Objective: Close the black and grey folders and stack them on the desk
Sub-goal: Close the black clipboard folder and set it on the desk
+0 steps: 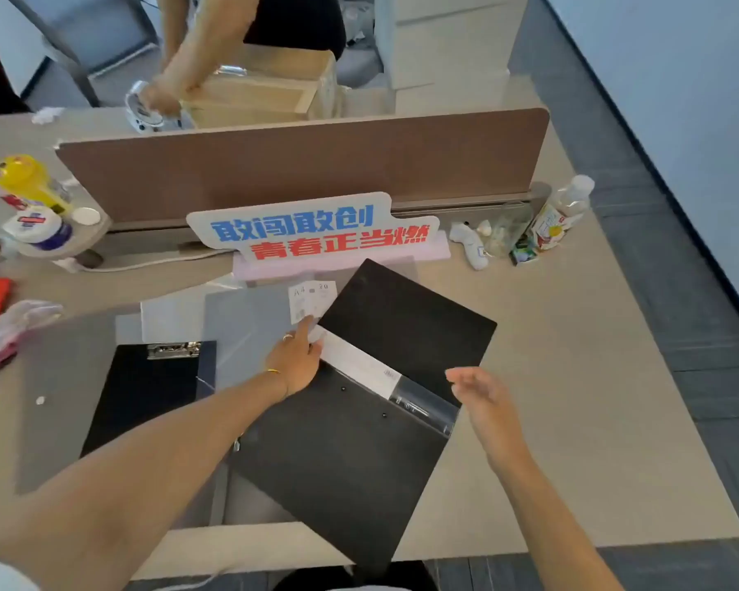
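An open black folder [350,454] lies diagonally across the desk's front, its far cover [406,326] raised and its white spine strip showing. My left hand [295,356] rests on the folder's inner edge by the spine, index finger pointing at a white label. Just right of the spine's lower end, my right hand [483,398] hovers with fingers apart and nothing in it. A grey folder [248,326] lies open and flat behind the black one. To the left a black clipboard [146,390] with a metal clip lies on another grey sheet [56,386].
A brown divider panel [299,168] closes the desk's back, with a printed sign [312,232] in front. Bottles and jars [35,202] stand at the left, a bottle and packets [559,215] at the right. Another person's arm handles a cardboard box beyond the divider.
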The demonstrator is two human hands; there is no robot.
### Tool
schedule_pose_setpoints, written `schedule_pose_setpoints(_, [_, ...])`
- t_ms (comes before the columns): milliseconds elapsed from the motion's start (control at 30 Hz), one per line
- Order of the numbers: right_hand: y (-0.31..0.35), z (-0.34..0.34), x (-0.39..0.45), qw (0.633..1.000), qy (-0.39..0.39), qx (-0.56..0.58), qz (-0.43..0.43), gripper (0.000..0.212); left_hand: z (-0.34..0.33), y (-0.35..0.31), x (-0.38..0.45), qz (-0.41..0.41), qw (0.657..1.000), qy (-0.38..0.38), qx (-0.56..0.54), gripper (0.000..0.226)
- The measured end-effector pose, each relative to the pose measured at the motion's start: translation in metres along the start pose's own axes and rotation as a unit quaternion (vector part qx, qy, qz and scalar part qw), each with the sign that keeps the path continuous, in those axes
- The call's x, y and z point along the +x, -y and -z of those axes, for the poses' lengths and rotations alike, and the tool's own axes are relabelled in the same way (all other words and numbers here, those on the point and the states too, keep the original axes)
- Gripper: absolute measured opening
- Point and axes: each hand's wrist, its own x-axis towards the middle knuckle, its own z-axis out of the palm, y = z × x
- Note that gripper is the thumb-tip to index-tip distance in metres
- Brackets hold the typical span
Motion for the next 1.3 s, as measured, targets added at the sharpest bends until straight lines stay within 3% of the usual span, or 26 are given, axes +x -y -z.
schedule_pose_setpoints(200, [-0.063,-0.003,0.014,0.990,-0.024,-0.025,-0.137,0.020,0.009,0.003,0.018,0.086,0.988,0.001,-0.129,0.048])
schedule_pose_setpoints(467, [-0.078,-0.004,0.017,0.980,-0.043,0.078,-0.178,0.028,0.024,-0.008,0.007,0.056,0.992,-0.031,-0.106,0.041])
schedule_pose_setpoints(700, [-0.053,0.009,0.000,0.986,-0.073,0.095,-0.118,0.025,0.039,-0.015,-0.024,0.010,0.991,-0.115,-0.074,0.034])
schedule_pose_setpoints(967, [0.003,0.005,-0.018,0.996,-0.090,0.006,0.009,0.025,0.063,-0.041,-0.041,-0.009,0.976,-0.189,-0.107,0.043])
schedule_pose_setpoints(1300, [0.052,-0.014,-0.030,0.995,-0.026,0.046,0.083,0.019,0.116,-0.067,-0.051,-0.007,0.902,-0.370,-0.221,0.021])
